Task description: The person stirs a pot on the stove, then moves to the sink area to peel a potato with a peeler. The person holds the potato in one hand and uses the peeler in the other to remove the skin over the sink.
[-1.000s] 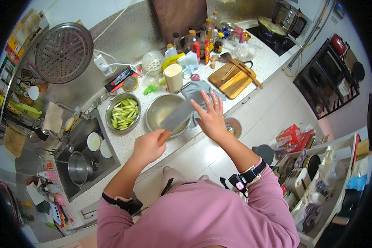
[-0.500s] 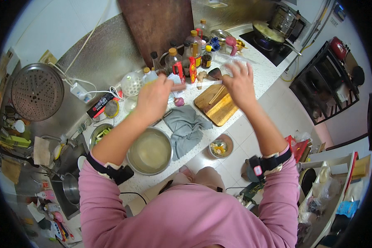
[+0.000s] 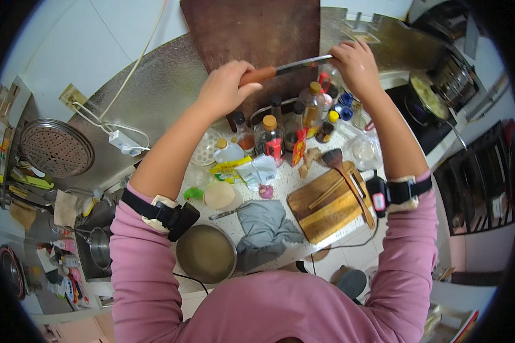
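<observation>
In front of the tall dark board (image 3: 229, 34) leaning on the wall, both my hands hold a knife (image 3: 300, 64) up level above the bottles. My left hand (image 3: 226, 86) is wrapped round its orange-brown handle. At the blade's other end, my right hand (image 3: 356, 66) has its fingers closed on the tip; part of that end is hidden. The blade shows as a narrow dark strip, so its full shape cannot be made out. Below on the counter lies a wooden cutting board (image 3: 326, 211) bearing chopsticks (image 3: 326, 191) and a wooden-handled spatula (image 3: 349, 177).
Several bottles (image 3: 269, 134) crowd the counter's back. Nearer stand a metal pot of cloudy liquid (image 3: 206, 251) and a grey cloth (image 3: 269, 226). Ginger (image 3: 310, 160) and a small purple onion (image 3: 266, 191) lie between. A pan (image 3: 429, 97) sits on the cooktop at right, its handle jutting out.
Both hands have risen and moved toward the back wall with the knife. The view has shifted too. The spatula, earlier near my right hand, now shows lying across the cutting board.
</observation>
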`<state>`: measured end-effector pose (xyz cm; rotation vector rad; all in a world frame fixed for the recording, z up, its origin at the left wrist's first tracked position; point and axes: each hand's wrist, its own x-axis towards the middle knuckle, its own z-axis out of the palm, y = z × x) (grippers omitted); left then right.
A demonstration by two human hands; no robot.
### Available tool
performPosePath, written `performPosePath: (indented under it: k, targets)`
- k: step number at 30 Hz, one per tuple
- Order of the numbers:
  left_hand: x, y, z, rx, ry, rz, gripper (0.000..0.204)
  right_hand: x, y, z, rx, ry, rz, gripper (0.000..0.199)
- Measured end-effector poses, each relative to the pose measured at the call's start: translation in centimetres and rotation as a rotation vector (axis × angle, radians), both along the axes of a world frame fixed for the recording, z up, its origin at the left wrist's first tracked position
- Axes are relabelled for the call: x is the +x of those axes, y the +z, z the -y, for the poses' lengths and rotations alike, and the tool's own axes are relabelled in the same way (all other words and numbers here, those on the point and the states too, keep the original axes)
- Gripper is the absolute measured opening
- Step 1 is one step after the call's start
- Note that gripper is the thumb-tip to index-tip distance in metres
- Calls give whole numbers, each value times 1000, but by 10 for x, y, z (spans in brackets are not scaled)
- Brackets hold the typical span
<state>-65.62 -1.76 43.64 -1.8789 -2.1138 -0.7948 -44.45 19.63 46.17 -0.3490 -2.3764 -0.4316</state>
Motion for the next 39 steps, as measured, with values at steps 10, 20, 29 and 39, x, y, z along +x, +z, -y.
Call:
performPosePath:
  k: [10,20,29,39]
  targets:
    - [-131,-136,-33,442,430,938,73,96,2,-18,-57,-16,1,17]
    - [-137,-199,-67,480,252,1411,82,141,-26,-9,-217,-119,96,23]
    - [-126,-190,-68,519,250,1422,81,129,-22,-11,-231,-128,111,21]
    - [-118,-193,-71,609,316,1393,77,82,-12,-35,-166,-65,83,10]
